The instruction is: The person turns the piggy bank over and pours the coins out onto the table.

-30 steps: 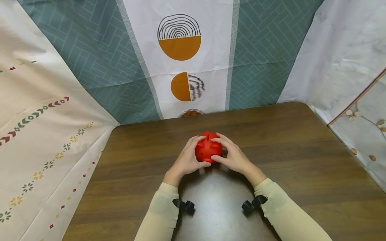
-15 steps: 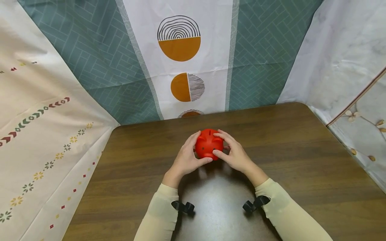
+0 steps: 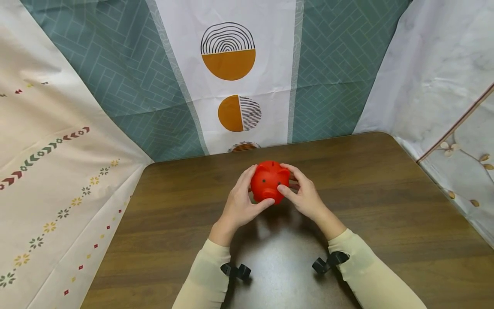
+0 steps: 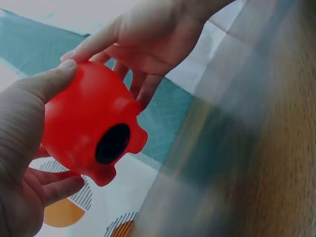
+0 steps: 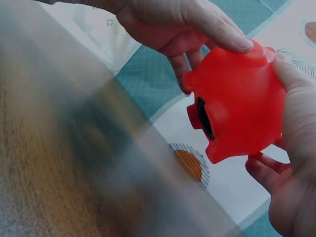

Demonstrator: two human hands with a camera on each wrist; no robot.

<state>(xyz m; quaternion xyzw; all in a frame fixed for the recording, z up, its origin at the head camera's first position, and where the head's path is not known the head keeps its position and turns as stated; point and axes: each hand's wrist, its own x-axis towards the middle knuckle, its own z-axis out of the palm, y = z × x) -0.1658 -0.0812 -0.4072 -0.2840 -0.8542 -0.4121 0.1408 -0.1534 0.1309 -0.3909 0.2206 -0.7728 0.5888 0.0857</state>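
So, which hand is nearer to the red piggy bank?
Neither: both hold it. The left hand grips the red piggy bank on its left side, the right hand on its right, fingers curled round it above the table.

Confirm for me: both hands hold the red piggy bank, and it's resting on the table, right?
Not resting. Both the left hand and right hand hold the red piggy bank, but it is lifted clear of the table; the left wrist view shows its underside hole in the air.
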